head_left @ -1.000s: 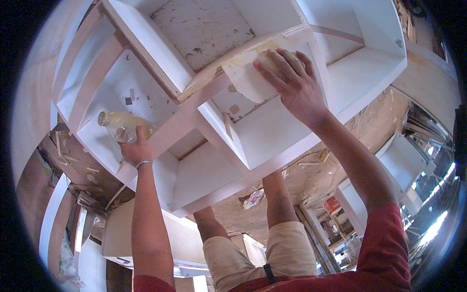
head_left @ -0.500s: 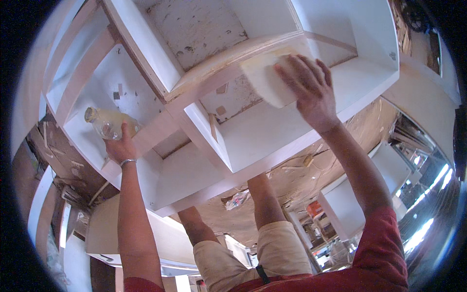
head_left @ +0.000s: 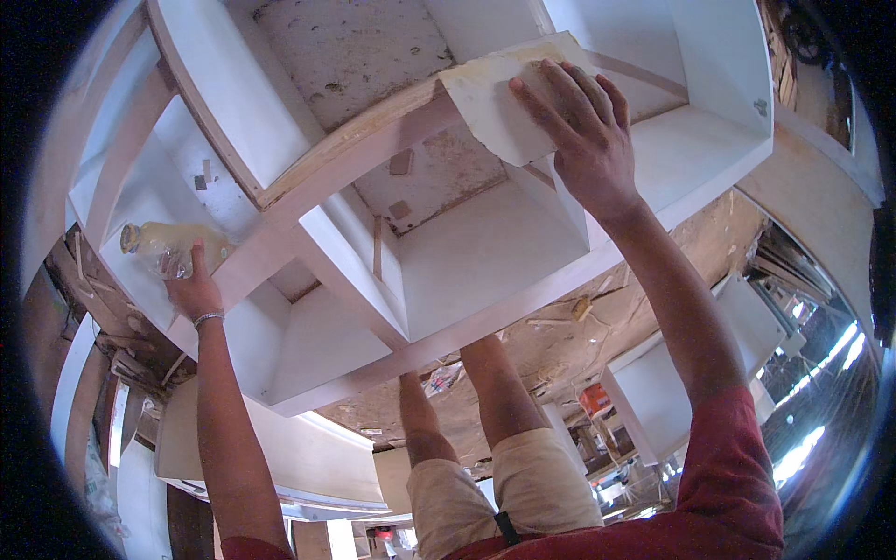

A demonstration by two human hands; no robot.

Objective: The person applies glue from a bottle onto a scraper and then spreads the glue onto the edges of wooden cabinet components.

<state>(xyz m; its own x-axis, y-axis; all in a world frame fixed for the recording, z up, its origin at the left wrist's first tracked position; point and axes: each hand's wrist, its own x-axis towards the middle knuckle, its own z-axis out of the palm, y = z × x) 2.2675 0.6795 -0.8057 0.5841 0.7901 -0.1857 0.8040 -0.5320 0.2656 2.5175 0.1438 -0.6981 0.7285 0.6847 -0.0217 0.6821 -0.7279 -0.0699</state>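
Note:
My left hand [head_left: 194, 291] is closed round a clear plastic bottle [head_left: 177, 250] with yellowish stuff inside. It tilts on its side over a left compartment of the white cabinet frame, neck to the left. At the right, my right hand [head_left: 590, 140] holds a thin, pale, stiff-looking sheet [head_left: 497, 105] against the frame's middle rail; its thumb side is partly hidden. The fingers lie over the sheet's upper face. The sheet's left edge meets a rail whose raw edge [head_left: 378, 114] shows a yellowish-brown smear. White panels of the cabinet frame [head_left: 485, 266] surround both hands.
Upright dividers [head_left: 359, 280] and rails split the frame into several compartments. Below it lies a littered brown floor [head_left: 551, 355], where my legs stand. Other white cabinet pieces [head_left: 653, 401] are at the lower right, and a long pale panel [head_left: 280, 457] at the lower left.
The bottle and my left hand have moved left and slightly down. My right hand has shifted slightly up and left with the sheet, which is now sharper. The frame appears shifted leftward in view.

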